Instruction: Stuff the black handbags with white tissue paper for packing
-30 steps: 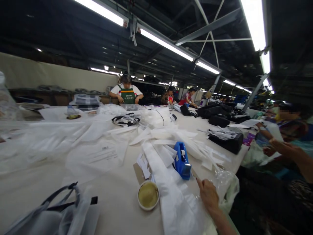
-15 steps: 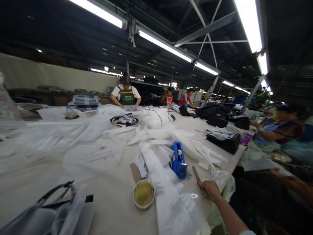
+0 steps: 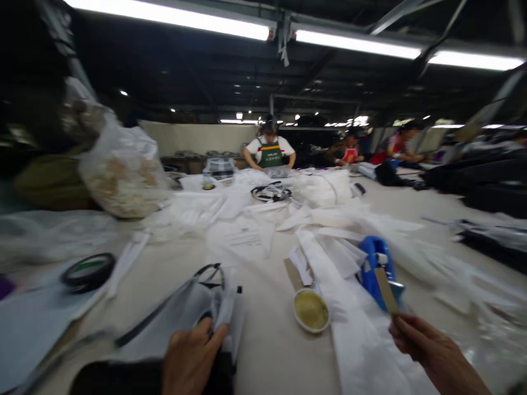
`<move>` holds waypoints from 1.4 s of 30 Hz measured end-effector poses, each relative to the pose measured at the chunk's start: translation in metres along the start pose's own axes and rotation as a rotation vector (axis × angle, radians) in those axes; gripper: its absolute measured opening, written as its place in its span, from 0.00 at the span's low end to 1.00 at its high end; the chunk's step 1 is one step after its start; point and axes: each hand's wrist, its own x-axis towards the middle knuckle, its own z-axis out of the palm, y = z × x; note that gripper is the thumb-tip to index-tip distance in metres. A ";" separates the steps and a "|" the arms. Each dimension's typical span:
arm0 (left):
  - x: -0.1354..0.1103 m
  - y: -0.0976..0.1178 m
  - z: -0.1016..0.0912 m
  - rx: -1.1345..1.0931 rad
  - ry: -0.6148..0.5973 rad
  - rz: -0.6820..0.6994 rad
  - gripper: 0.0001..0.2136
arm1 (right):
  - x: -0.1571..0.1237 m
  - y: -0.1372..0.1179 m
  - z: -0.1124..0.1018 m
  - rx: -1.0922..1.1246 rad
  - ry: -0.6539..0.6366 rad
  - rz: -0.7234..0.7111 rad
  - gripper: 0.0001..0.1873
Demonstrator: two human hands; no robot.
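Brought left hand (image 3: 191,351) onto wrapped bag (image 3: 173,315) since earlier, half-curled, unclear whether gripping, perhaps steadying; pinching brown strip (image 3: 386,291) endwise in right hand (image 3: 430,348), probably for reach.

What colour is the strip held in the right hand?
The strip is tan or light brown, seen in the head view.

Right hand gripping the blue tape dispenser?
No, the right hand pinches a thin tan strip by its lower end, and the blue tape dispenser sits beyond it, clear of the fingers.
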 end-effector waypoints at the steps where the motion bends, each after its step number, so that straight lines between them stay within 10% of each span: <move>1: 0.000 0.000 -0.002 0.060 -0.033 0.012 0.22 | -0.011 0.001 0.026 -0.007 -0.122 0.043 0.23; 6: -0.001 0.004 0.000 0.145 -0.010 -0.040 0.19 | -0.061 0.021 0.145 -0.031 -0.647 0.131 0.22; 9: -0.008 0.002 0.006 0.246 0.088 -0.002 0.20 | -0.065 0.035 0.182 -0.091 -0.781 0.105 0.22; 21: -0.016 -0.004 0.016 0.349 0.397 0.224 0.14 | -0.058 0.046 0.221 -0.047 -1.026 0.205 0.20; 31: -0.013 0.000 0.031 0.008 0.409 -0.007 0.10 | -0.055 0.037 0.246 -0.108 -1.161 0.180 0.24; 42: -0.011 0.009 0.020 -0.180 0.463 -0.105 0.07 | -0.071 0.016 0.279 0.048 -1.129 0.236 0.05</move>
